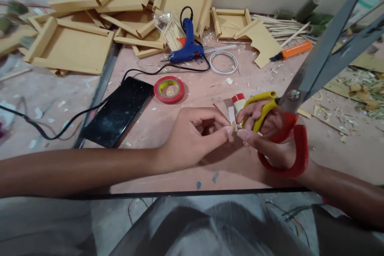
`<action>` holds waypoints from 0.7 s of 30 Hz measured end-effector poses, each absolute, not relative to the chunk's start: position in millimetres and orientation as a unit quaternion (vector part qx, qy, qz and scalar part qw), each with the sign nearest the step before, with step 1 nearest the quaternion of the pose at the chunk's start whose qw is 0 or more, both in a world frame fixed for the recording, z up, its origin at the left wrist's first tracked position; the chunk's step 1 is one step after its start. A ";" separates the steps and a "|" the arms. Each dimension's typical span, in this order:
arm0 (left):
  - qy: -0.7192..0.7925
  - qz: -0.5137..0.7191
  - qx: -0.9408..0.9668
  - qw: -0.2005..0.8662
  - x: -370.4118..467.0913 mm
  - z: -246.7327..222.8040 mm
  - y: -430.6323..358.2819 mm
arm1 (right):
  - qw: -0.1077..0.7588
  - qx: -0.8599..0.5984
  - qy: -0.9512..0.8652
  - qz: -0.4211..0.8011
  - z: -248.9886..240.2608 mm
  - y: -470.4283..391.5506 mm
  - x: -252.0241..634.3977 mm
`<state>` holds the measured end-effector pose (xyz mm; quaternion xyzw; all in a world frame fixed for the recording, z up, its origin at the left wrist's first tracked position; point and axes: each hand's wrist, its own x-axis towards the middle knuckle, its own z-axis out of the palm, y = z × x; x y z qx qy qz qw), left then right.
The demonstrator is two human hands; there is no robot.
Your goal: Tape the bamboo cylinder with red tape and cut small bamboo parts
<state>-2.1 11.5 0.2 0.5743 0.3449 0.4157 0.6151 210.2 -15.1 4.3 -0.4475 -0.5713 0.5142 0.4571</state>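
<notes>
Above the table's front part, my left hand (199,134) pinches a small strip of white tape or paper (232,116) between thumb and index finger. My right hand (270,128) meets it fingertip to fingertip at the strip's lower end. Large scissors with red and yellow handles (295,148) hang on my right hand, their blades spread and pointing up to the right. Right behind the fingertips is a small whitish cylinder with a red cap (239,100). What the pinched fingertips hide at the strip's end is too small to tell.
A black phone (120,112), red tape roll (169,89), white tape roll (223,63) and blue glue gun (187,48) with its cable lie beyond my hands. Cardboard trays (75,46) pile up at the back left. An orange cutter (295,50), sticks and shavings are on the right.
</notes>
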 end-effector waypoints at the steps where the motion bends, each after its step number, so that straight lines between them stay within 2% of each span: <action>1: 0.348 0.408 0.574 0.619 -1.9 -0.5 11.1 | 0.454 -0.447 -0.569 0.520 4.0 -15.5 209.6; 8: 0.370 0.336 0.560 0.661 -2.1 -3.2 9.0 | 0.444 -0.448 -0.529 0.568 3.2 -15.5 208.5; 12: 0.317 0.308 0.633 0.635 -6.4 -3.9 14.9 | 0.398 -0.463 -0.537 0.582 4.6 -9.9 212.6; 16: 0.326 0.272 0.659 0.621 -6.8 -4.2 20.6 | 0.349 -0.460 -0.554 0.599 11.2 -7.0 211.1; 21: 0.311 0.291 0.626 0.653 -3.0 -5.3 21.8 | 0.355 -0.469 -0.568 0.576 12.2 -7.8 210.0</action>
